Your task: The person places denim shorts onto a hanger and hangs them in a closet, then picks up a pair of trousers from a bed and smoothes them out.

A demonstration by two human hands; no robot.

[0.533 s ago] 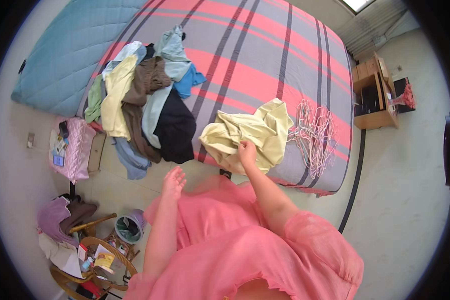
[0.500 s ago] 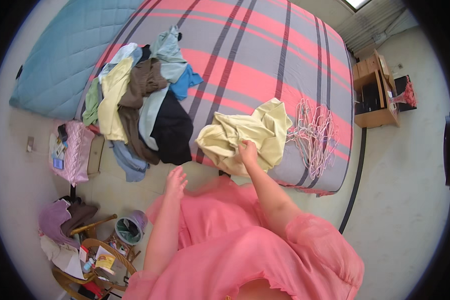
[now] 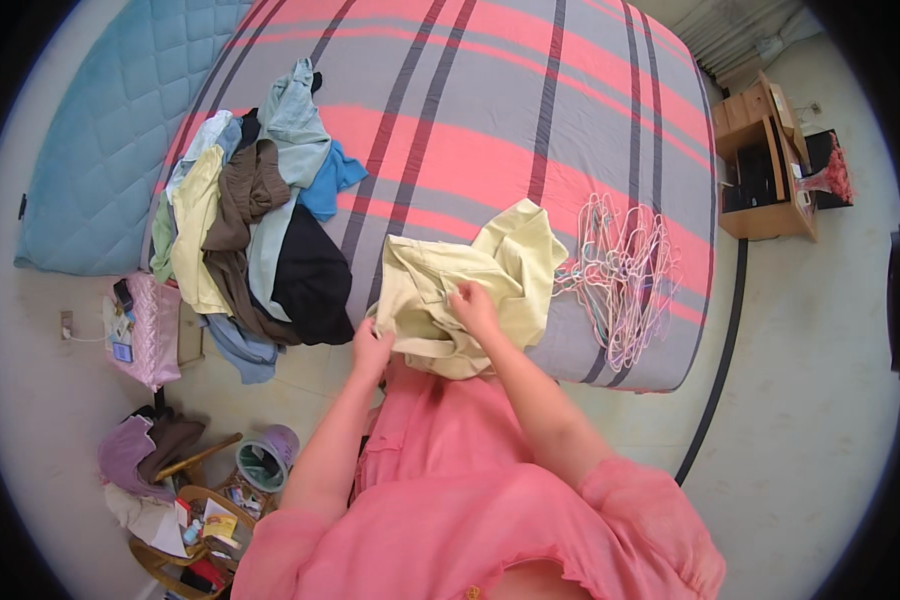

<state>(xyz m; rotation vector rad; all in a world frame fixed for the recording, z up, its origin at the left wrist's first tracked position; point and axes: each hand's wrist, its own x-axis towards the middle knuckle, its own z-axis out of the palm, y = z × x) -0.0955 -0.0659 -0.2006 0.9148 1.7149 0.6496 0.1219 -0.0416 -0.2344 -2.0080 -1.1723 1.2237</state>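
Note:
A pair of pale yellow trousers (image 3: 518,262) lies crumpled over the near edge of the bed, its waist end towards me. My left hand (image 3: 372,346) is closed on the left edge of the waistband. With its fingers pinched, my right hand (image 3: 474,308) grips the cloth near the middle of the waist. To the right of the trousers lies a tangled heap of thin pale wire hangers (image 3: 625,280). Left of them is a pile of clothes, with black cloth (image 3: 313,275), a brown garment (image 3: 238,200) and a yellow one (image 3: 198,230).
The striped bed (image 3: 490,130) has a blue quilted headboard (image 3: 120,170) at left. A pink-covered bedside stand (image 3: 153,330) stands beside it. At lower left are a loaded wooden chair (image 3: 205,495) and a waste bin (image 3: 267,458). A wooden cabinet (image 3: 770,190) stands at far right.
My left hand has moved from free air to the trousers and taken hold of the waistband. The waist end has been drawn towards me and spread. My right hand keeps its grip.

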